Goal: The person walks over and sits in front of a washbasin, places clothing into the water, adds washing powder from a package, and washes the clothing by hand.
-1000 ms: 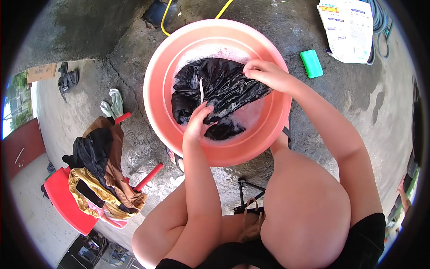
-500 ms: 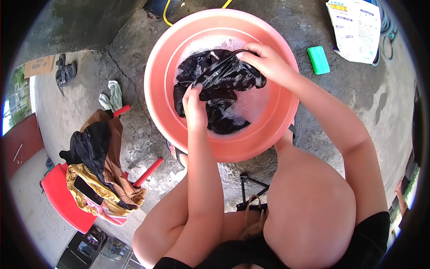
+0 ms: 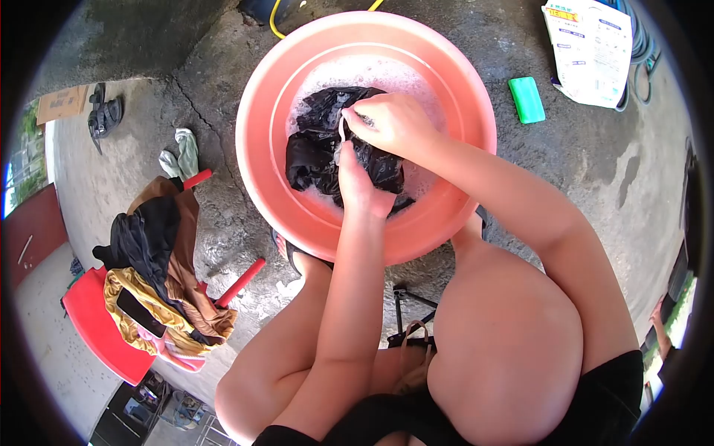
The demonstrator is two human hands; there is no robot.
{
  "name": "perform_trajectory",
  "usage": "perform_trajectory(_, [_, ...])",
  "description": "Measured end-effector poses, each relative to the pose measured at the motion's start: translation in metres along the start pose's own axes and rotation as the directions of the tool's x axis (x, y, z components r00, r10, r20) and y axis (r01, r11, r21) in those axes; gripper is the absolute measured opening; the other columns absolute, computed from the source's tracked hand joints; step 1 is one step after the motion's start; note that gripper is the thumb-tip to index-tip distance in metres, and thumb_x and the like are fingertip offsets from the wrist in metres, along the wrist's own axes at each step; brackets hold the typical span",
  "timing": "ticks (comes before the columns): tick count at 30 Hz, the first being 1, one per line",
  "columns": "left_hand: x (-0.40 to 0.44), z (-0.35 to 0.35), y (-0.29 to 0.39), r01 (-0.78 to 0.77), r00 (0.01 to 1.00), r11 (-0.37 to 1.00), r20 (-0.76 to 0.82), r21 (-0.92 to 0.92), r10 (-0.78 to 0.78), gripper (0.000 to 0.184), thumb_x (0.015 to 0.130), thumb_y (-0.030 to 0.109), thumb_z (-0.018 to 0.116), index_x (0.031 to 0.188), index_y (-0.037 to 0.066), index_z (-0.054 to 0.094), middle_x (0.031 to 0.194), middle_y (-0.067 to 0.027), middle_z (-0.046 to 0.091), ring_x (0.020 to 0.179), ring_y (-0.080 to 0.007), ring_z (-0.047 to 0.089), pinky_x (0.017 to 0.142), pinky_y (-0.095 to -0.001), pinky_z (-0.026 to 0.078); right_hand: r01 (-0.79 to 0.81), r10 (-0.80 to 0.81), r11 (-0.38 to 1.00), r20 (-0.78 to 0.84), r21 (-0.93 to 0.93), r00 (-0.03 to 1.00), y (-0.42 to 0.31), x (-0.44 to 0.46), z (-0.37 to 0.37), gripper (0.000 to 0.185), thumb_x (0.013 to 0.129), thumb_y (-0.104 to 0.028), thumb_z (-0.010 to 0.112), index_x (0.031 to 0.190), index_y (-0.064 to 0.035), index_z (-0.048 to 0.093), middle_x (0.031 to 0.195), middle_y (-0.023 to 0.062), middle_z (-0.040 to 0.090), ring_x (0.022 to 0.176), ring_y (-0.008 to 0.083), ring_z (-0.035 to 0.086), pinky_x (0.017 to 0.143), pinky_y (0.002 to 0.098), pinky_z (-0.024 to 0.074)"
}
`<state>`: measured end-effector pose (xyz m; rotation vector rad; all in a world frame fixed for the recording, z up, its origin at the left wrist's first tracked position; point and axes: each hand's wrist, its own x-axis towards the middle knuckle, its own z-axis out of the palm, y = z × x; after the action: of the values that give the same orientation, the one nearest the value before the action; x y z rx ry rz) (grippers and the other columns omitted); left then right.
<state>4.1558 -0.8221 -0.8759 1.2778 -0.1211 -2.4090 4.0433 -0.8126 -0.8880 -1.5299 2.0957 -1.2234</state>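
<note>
A wet black garment point(image 3: 309, 160) lies bunched in soapy water inside a pink basin point(image 3: 256, 178). My left hand point(image 3: 363, 182) is closed on the garment near the middle of the basin, its fingers partly hidden under cloth. Just above it, my right hand point(image 3: 394, 125) is closed in a pinch at the upper end of a narrow white strip point(image 3: 342, 128). The strip stands up between both hands and seems to belong to the garment. Suds point(image 3: 357, 70) float along the far side of the water.
A green bar of soap point(image 3: 526, 100) and a white printed packet point(image 3: 591, 52) lie right of the basin, beside a coiled hose point(image 3: 645, 44). At left, a red stool point(image 3: 97, 320) carries clothes point(image 3: 145, 230) and a phone point(image 3: 140, 312). Grey socks point(image 3: 182, 154) lie on the concrete.
My right hand has moved left and down from the garment's far right edge to the white strip. My left hand has shifted right, and the stretched cloth is now bunched together.
</note>
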Motion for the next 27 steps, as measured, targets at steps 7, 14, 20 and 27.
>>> perform_trajectory(7, [0.039,-0.077,-0.009,-0.032,0.924,0.999,0.381,-0.030,0.041,0.044,0.094,0.044,0.036,0.121,0.013,0.051,0.111,-0.0049,0.058,0.111,-0.0180,0.053,0.092,-0.0384,0.044,0.385,-0.384,0.923,0.086,0.006,0.919,-0.036,-0.043,0.004,0.028,0.077,-0.024,0.067,0.054,-0.0118,0.055,0.051,0.0043,0.051,0.048,0.0235,0.055,0.044,0.0362,0.0438])
perform_trajectory(14, [0.011,-0.013,0.010,0.035,0.996,0.999,0.081,0.025,-0.037,0.044,0.094,0.038,0.035,0.121,0.008,0.052,0.118,-0.0096,0.059,0.110,-0.0249,0.056,0.094,-0.0439,0.045,-0.125,0.124,0.992,0.105,-0.002,0.987,0.004,-0.017,0.001,0.024,0.084,-0.023,0.059,0.067,-0.0058,0.060,0.061,0.0150,0.056,0.058,0.0333,0.057,0.051,0.0421,0.0436])
perform_trajectory(20, [0.067,-0.109,-0.006,-0.115,0.952,0.992,0.278,-0.053,0.125,0.038,0.094,0.038,0.034,0.113,0.013,0.055,0.104,-0.0085,0.060,0.095,-0.0266,0.060,0.083,-0.0439,0.049,0.310,-0.310,0.951,0.087,0.014,0.947,-0.034,-0.043,0.010,0.028,0.078,-0.020,0.065,0.055,-0.0111,0.052,0.053,0.0069,0.053,0.049,0.0247,0.056,0.046,0.0363,0.0454])
perform_trajectory(27, [0.004,0.001,-0.001,0.031,0.996,0.992,-0.083,-0.123,-0.042,0.043,0.095,0.039,0.033,0.119,0.010,0.053,0.113,-0.0075,0.060,0.103,-0.0232,0.060,0.089,-0.0404,0.048,0.005,-0.008,0.998,0.041,0.056,0.999,-0.003,-0.021,0.002,0.033,0.082,-0.022,0.064,0.060,-0.0030,0.049,0.055,0.0135,0.050,0.051,0.0331,0.052,0.047,0.0427,0.0403])
